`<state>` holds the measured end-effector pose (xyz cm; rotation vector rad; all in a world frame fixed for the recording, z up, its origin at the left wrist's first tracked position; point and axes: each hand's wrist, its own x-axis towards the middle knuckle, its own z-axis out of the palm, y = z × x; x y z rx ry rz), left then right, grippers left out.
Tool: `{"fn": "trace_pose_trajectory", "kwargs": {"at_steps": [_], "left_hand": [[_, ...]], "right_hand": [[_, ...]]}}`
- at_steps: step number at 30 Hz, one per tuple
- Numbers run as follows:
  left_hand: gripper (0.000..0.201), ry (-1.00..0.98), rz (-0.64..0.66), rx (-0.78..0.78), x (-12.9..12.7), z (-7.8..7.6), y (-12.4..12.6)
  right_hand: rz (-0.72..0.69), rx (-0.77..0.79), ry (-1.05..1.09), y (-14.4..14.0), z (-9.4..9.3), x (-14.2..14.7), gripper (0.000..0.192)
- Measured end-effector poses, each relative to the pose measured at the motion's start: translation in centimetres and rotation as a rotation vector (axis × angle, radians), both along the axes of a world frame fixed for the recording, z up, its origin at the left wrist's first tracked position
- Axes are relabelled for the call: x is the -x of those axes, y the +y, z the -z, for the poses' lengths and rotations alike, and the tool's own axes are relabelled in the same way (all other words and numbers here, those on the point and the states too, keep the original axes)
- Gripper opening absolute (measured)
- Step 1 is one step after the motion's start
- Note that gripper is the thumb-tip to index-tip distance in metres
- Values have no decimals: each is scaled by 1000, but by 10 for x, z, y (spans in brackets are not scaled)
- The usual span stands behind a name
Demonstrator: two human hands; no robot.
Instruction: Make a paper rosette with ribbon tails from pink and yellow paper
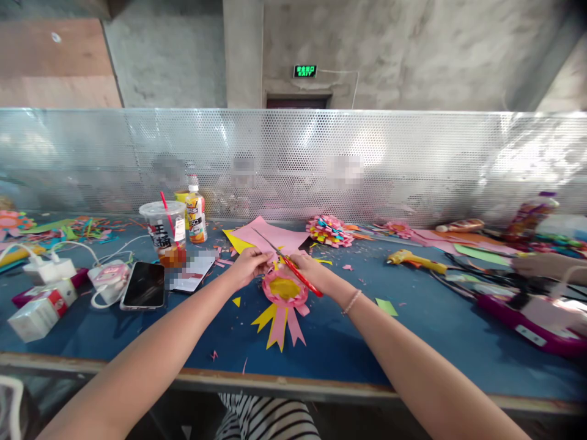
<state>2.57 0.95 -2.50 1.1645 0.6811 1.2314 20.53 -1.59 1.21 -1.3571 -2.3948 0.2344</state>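
My right hand (pixel 315 274) grips red-handled scissors (pixel 300 276), whose blades point up and to the left. The fingertips of my left hand (pixel 252 266) are pinched beside the blades; what they hold is too small to make out. Just below both hands lies a pink paper rosette (pixel 285 287) with a yellow centre. Pink and yellow notched paper tails (pixel 279 324) fan out from its lower edge. Behind my hands, a pink paper sheet (pixel 270 235) overlaps a yellow sheet (pixel 235 242).
Left of my hands are a phone (pixel 143 286), a plastic cup (pixel 160 226) and a drink bottle (pixel 196 214). A multicoloured paper flower (pixel 331 230) sits behind. To the right lie a yellow glue gun (pixel 416 261), a purple power strip (pixel 523 327) and another person's hand (pixel 541 267).
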Motion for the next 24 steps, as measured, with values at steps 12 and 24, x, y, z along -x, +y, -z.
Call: {"fn": "trace_pose_trajectory", "kwargs": {"at_steps": [12, 24], "left_hand": [[27, 2, 13, -47, 0, -1, 1], [26, 52, 50, -21, -1, 1, -1]], "right_hand": [[-51, -94, 37, 21, 17, 7, 42], [-35, -73, 40, 11, 15, 4, 39]]}}
